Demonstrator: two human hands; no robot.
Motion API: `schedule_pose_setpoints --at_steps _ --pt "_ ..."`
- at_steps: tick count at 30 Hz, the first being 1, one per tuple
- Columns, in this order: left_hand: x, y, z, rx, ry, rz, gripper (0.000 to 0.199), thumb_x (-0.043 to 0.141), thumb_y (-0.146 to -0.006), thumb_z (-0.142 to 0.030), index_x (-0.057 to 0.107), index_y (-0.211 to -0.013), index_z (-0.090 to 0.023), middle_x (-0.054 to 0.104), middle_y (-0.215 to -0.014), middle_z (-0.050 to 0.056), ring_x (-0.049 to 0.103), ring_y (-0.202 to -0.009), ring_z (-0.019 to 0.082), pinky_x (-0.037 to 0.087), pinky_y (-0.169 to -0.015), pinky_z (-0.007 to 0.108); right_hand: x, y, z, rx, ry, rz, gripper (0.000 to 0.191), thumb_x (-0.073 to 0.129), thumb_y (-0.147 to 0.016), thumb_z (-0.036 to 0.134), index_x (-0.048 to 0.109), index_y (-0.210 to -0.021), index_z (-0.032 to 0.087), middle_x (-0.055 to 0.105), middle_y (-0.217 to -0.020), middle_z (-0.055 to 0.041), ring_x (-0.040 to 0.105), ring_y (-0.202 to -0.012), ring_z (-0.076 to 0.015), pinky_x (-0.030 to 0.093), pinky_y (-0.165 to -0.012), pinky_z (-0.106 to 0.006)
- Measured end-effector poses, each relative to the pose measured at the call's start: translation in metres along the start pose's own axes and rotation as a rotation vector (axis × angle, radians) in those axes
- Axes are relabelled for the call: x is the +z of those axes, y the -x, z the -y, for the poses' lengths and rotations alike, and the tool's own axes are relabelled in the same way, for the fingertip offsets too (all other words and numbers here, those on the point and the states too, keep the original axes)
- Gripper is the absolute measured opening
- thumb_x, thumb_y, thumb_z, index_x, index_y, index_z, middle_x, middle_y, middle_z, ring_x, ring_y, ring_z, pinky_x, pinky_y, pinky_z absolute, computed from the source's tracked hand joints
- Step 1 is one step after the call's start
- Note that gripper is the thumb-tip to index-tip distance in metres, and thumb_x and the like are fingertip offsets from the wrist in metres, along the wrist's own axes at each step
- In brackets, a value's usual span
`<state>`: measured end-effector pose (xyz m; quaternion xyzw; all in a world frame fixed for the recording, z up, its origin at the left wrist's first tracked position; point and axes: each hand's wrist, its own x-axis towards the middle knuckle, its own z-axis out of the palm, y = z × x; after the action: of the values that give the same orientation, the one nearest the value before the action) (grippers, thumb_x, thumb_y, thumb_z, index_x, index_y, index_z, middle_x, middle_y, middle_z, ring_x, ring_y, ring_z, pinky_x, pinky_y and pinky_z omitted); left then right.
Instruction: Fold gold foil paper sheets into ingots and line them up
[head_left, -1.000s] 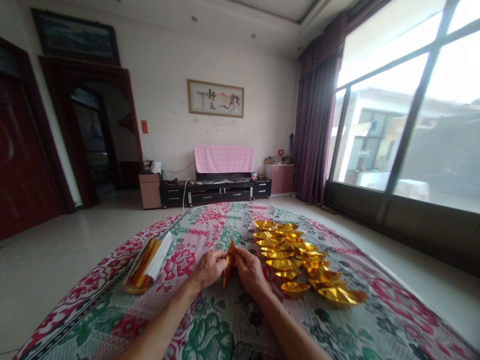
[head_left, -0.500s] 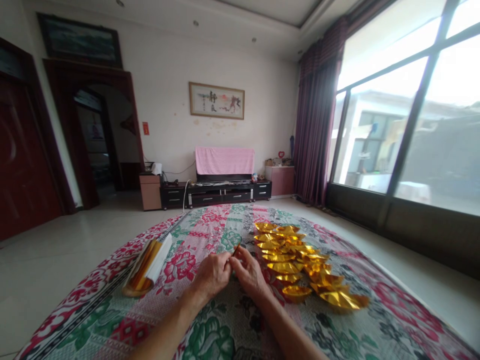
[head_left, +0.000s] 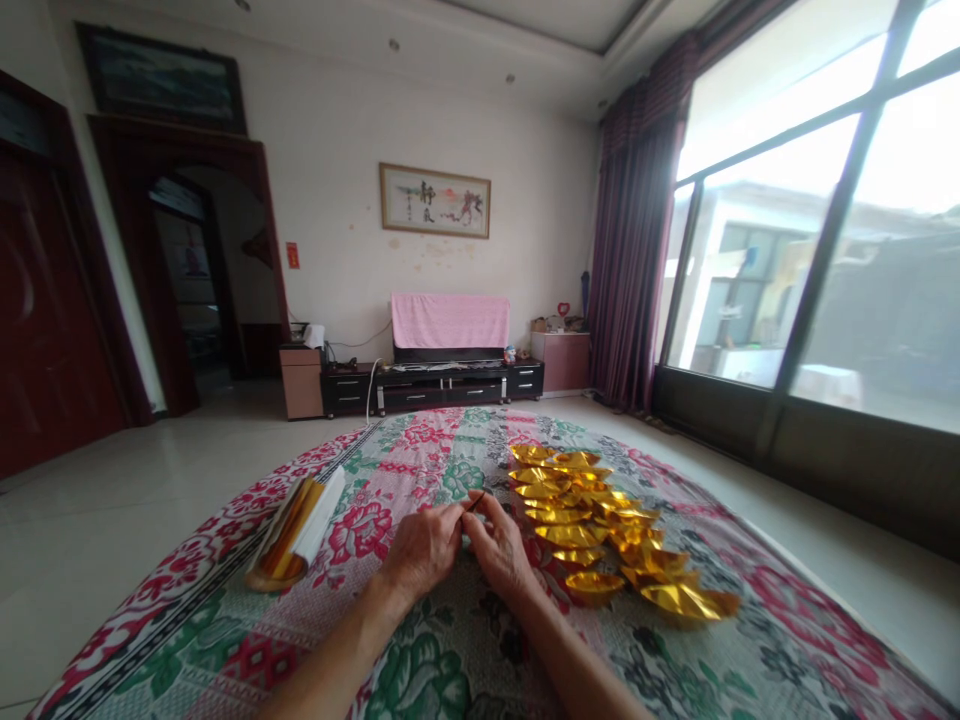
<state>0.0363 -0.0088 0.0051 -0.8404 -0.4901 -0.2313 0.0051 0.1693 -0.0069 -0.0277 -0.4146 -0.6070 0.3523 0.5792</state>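
Observation:
Both hands meet over the middle of the patterned cloth. My left hand (head_left: 426,545) is closed, its fingertips pinching a small dark folded piece (head_left: 477,503) that is mostly hidden. My right hand (head_left: 496,542) pinches the same piece from the other side, thumb and fingers together. To the right of my hands stand several shiny gold foil boat shapes (head_left: 568,535) in two rough rows. On the left lies a bundle of gold and white sheets (head_left: 300,530), partly rolled, on a round brownish base.
A flowered cloth (head_left: 427,670) covers the round table. Beyond it stand a low black cabinet (head_left: 412,398) and a screen under a pink cover (head_left: 450,320). A purple curtain (head_left: 634,260) and large windows are on the right.
My right index finger has shifted slightly over the small dark piece, and less of it shows. The foil shapes and the bundle have not moved.

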Motion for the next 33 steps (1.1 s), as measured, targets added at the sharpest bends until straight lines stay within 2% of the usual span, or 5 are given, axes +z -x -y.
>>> schedule_pose_setpoints --at_steps 5,13,20,28,33 --pt "0.0034 -0.0001 0.005 0.02 -0.04 0.008 0.03 0.032 -0.09 -0.028 0.06 -0.096 -0.022 0.067 -0.084 0.005 0.062 -0.076 0.016 0.039 -0.062 0.023 -0.0023 -0.0015 -0.0011 -0.049 0.061 -0.06 0.024 0.041 -0.07 0.02 0.056 -0.088 0.017 0.061 -0.074 0.0006 0.057 -0.066 -0.0129 0.046 -0.063 -0.022" --pt "0.0019 0.0009 0.0022 0.101 -0.12 0.059 0.033 0.027 -0.092 -0.027 0.059 -0.097 -0.021 0.065 -0.084 0.005 0.061 -0.074 0.016 0.04 -0.06 0.022 0.0001 -0.0024 -0.0003 -0.052 -0.001 -0.105 0.027 0.043 -0.065 0.019 0.055 -0.089 0.016 0.061 -0.082 -0.0016 0.056 -0.075 -0.0141 0.047 -0.07 -0.025" --pt "0.0012 0.002 0.0055 0.093 -0.154 0.055 0.033 0.028 -0.092 -0.027 0.06 -0.098 -0.022 0.063 -0.082 0.005 0.06 -0.071 0.015 0.04 -0.059 0.022 -0.0015 -0.0027 0.0057 -0.002 -0.034 -0.074 0.022 0.046 -0.063 0.02 0.061 -0.078 0.016 0.063 -0.07 -0.0009 0.057 -0.066 -0.0142 0.046 -0.065 -0.025" --pt "-0.0017 0.0027 0.0031 0.08 -0.207 0.021 0.032 0.029 -0.092 -0.027 0.061 -0.094 -0.022 0.059 -0.079 0.004 0.057 -0.072 0.013 0.039 -0.06 0.021 -0.0061 -0.0085 0.005 0.226 0.053 -0.065 0.022 0.052 -0.062 0.025 0.068 -0.071 0.013 0.064 -0.062 -0.0013 0.053 -0.055 -0.0124 0.04 -0.049 -0.02" --pt "-0.0026 0.003 0.0033 0.068 -0.227 0.019 0.031 0.03 -0.091 -0.025 0.06 -0.091 -0.021 0.059 -0.079 0.004 0.058 -0.072 0.014 0.039 -0.059 0.022 -0.0077 -0.0103 0.0043 0.22 0.053 0.008 0.018 0.055 -0.061 0.024 0.068 -0.068 0.013 0.061 -0.058 0.0006 0.048 -0.051 -0.0094 0.036 -0.047 -0.018"
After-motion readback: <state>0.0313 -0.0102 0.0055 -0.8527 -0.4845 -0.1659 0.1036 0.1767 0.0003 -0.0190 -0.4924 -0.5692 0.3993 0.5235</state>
